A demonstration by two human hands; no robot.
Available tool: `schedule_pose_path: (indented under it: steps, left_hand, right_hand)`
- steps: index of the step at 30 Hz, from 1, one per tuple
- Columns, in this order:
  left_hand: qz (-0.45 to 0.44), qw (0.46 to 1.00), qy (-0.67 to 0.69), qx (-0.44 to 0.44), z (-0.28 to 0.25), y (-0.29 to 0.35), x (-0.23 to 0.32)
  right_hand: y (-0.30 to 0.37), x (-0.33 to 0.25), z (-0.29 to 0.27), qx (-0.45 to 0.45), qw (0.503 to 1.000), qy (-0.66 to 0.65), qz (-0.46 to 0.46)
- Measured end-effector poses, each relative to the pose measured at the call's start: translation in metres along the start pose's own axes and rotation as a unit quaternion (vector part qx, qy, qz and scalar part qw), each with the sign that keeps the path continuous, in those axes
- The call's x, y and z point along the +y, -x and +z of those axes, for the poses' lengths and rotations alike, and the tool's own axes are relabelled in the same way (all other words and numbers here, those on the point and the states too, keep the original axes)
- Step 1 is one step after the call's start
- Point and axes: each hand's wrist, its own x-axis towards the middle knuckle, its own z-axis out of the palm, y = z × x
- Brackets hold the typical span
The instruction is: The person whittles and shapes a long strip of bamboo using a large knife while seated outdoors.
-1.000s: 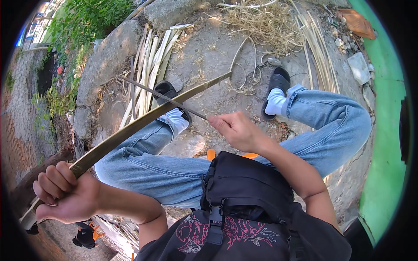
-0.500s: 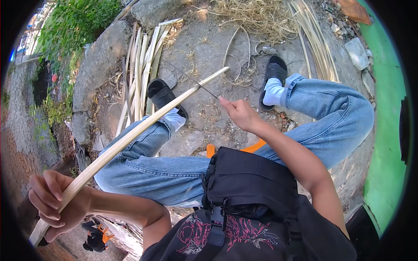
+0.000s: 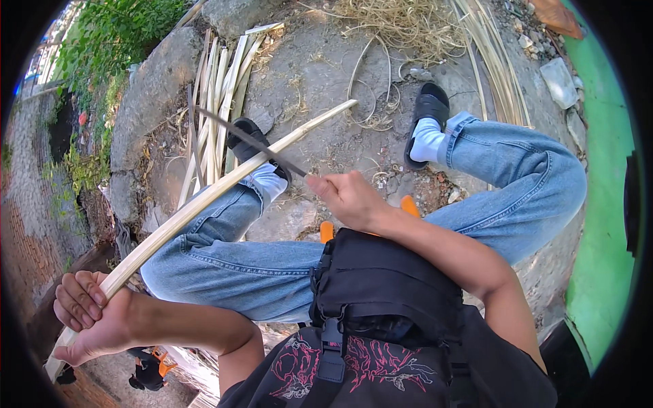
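A long pale bamboo strip (image 3: 197, 204) slants from the lower left, over my left knee, up to the middle of the ground. My left hand (image 3: 95, 309) is wrapped round its near end, with the thumb stretched along it. In my right hand (image 3: 350, 198), closed in front of the bag on my lap, is a knife; the fist hides its handle. The long dark knife blade (image 3: 238, 132) points up and left and crosses the strip beside my left foot. Whether the edge cuts into it, I cannot tell.
Several split strips (image 3: 221, 102) lie by my left sandal (image 3: 252, 139), and another bundle (image 3: 500, 68) lies at the far right. Curly shavings (image 3: 408, 27) are heaped at the back. A green wall (image 3: 598, 238) borders the right; stone blocks (image 3: 153, 102) line the left.
My right hand has drawn the knife back toward me and left along the strip, and the blade's flat shows more. The left hand's fingers have closed further round the strip.
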Motion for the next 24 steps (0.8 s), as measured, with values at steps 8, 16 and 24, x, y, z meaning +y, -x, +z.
schedule_pose_path:
  steps: [8,16,24]
  left_hand:
    - [0.003,0.999,-0.032,0.000,0.002,0.002,0.003]
    - [0.014,1.000,0.013,-0.017,0.008,0.008,0.003]
    - [-0.032,0.976,0.155,-0.148,0.010,0.020,0.018]
  right_hand:
    - [-0.019,0.006,-0.005,-0.009,0.994,0.063,0.092]
    - [-0.019,0.035,-0.015,-0.016,0.993,0.044,0.112]
    - [0.001,-0.050,-0.020,-0.069,0.997,0.013,-0.036]
